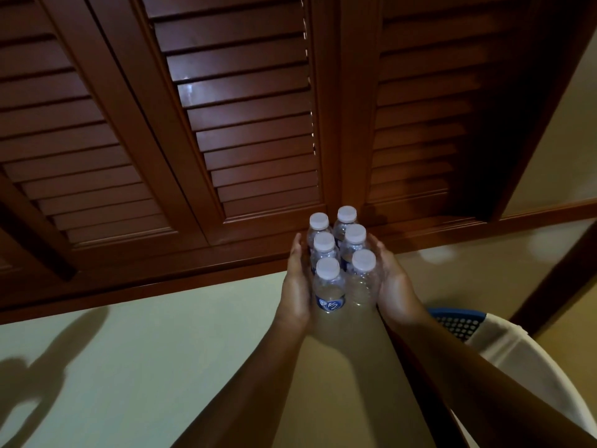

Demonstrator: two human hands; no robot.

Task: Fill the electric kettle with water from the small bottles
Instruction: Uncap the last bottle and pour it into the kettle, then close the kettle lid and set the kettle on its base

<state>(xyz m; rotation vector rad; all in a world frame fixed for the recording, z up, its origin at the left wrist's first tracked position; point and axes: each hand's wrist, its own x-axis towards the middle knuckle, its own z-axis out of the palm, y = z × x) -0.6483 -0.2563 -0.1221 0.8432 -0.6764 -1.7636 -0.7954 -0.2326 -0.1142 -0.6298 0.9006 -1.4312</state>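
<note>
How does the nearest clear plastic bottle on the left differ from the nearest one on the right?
The nearest left clear plastic bottle shows a blue label toward the camera; the nearest right clear plastic bottle shows none on that side. The left hand presses the former, the right hand the latter. Both stand upright with white caps on.

The small clear plastic bottle with a white cap (328,287), nearest the camera on the left, has a blue label (329,304) around it. White letters on that label look like "KS". Bits of blue show on the other bottles (350,250) behind it, but their words are hidden. No other writing can be read.
</note>
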